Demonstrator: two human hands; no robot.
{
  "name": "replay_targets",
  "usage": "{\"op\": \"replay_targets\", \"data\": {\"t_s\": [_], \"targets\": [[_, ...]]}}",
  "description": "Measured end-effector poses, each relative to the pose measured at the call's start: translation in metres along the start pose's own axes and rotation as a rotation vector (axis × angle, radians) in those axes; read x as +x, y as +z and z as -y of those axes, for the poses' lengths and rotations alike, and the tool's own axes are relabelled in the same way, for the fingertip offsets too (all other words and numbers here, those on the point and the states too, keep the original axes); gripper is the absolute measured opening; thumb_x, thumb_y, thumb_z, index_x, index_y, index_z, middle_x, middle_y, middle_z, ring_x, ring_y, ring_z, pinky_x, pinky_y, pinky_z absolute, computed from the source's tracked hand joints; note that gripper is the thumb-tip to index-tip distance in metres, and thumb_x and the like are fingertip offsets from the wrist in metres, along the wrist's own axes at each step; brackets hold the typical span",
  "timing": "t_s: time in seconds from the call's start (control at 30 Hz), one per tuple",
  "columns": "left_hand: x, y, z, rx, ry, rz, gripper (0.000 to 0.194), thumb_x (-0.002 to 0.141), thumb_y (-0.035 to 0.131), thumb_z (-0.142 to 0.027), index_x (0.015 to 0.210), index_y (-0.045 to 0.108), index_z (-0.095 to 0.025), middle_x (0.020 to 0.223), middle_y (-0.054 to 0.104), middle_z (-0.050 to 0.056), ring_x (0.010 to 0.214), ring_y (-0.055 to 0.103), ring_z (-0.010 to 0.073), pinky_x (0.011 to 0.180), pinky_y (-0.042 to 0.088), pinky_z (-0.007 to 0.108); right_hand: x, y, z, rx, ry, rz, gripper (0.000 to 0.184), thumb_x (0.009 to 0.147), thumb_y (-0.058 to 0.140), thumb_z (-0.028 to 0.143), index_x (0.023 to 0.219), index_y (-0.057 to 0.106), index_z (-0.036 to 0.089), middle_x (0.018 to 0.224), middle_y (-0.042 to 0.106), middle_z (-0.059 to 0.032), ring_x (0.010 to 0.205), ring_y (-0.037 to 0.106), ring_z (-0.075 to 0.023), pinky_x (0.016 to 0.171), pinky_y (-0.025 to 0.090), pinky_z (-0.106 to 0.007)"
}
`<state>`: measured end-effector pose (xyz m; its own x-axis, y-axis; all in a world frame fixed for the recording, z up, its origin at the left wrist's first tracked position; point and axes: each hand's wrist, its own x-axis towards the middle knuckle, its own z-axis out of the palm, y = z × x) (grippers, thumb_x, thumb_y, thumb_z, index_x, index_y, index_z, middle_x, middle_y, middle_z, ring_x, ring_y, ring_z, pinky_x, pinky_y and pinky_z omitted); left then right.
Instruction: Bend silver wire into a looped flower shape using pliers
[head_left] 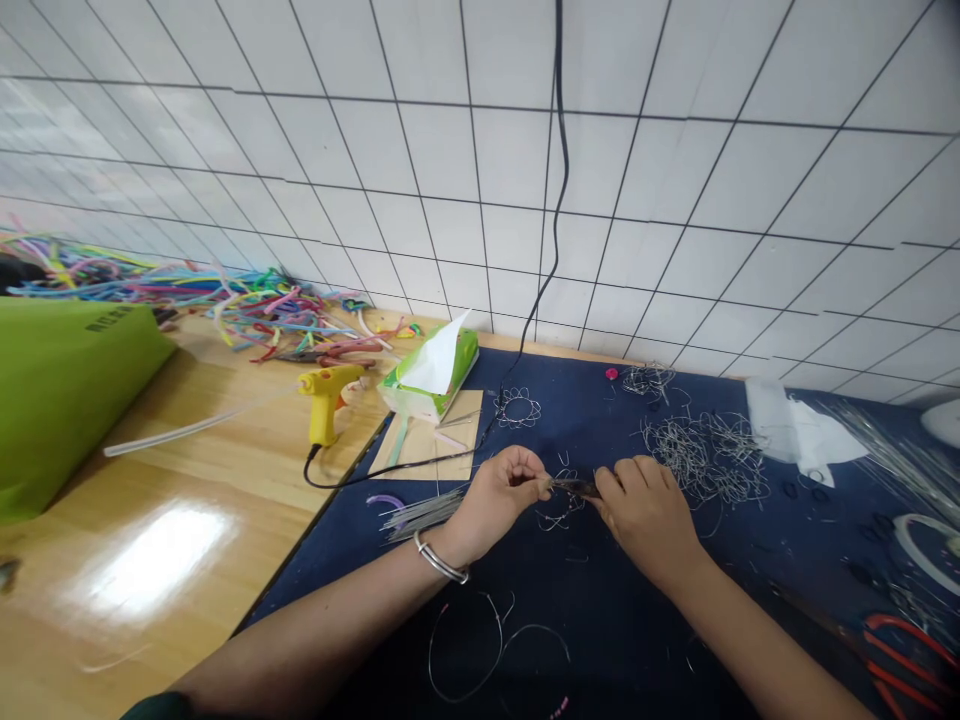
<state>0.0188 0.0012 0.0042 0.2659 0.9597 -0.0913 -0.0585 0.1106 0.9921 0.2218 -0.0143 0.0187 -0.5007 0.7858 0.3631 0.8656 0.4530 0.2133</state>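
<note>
My left hand (495,500), with a silver bangle on its wrist, is closed in a pinch on one end of a short dark stick (574,487). My right hand (645,510) pinches the other end. Thin silver wire loops (559,510) hang from the stick just above the dark blue cloth (600,620). A bundle of straight wires (420,512) lies close to my left wrist. A bent loose wire (480,650) lies on the cloth between my forearms.
A heap of finished wire shapes (705,455) and a wire flower (517,408) lie beyond my hands. A yellow glue gun (326,395), tissue pack (431,375), cardboard piece (435,445), colourful pipe cleaners (225,295) and green bag (60,390) sit left. Red-handled pliers (900,650) lie right.
</note>
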Motion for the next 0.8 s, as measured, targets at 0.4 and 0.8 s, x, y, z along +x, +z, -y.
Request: {"op": "replay_targets", "data": {"t_s": [0.4, 0.8], "targets": [[-0.002, 0.001, -0.007, 0.044, 0.021, 0.022, 0.009, 0.072, 0.057, -0.014, 0.08, 0.052, -0.015, 0.069, 0.06, 0.0, 0.064, 0.055, 0.0099, 0.062, 0.041, 0.023, -0.001, -0.002, 0.0, -0.002, 0.011, 0.047, 0.013, 0.083, 0.044, 0.022, 0.079, 0.057, 0.019, 0.069, 0.046, -0.0046, 0.073, 0.037, -0.0175, 0.066, 0.028, -0.031], [0.0, 0.0, -0.002, -0.123, -0.151, 0.021, 0.018, 0.067, 0.063, -0.017, 0.082, 0.053, -0.014, 0.067, 0.059, 0.0, 0.06, 0.057, 0.0101, 0.056, 0.04, 0.022, -0.003, 0.01, -0.001, 0.267, 0.04, 0.159, 0.021, 0.083, 0.047, 0.033, 0.068, 0.051, 0.018, 0.066, 0.046, -0.0019, 0.067, 0.039, -0.0137, 0.061, 0.029, -0.026]]}}
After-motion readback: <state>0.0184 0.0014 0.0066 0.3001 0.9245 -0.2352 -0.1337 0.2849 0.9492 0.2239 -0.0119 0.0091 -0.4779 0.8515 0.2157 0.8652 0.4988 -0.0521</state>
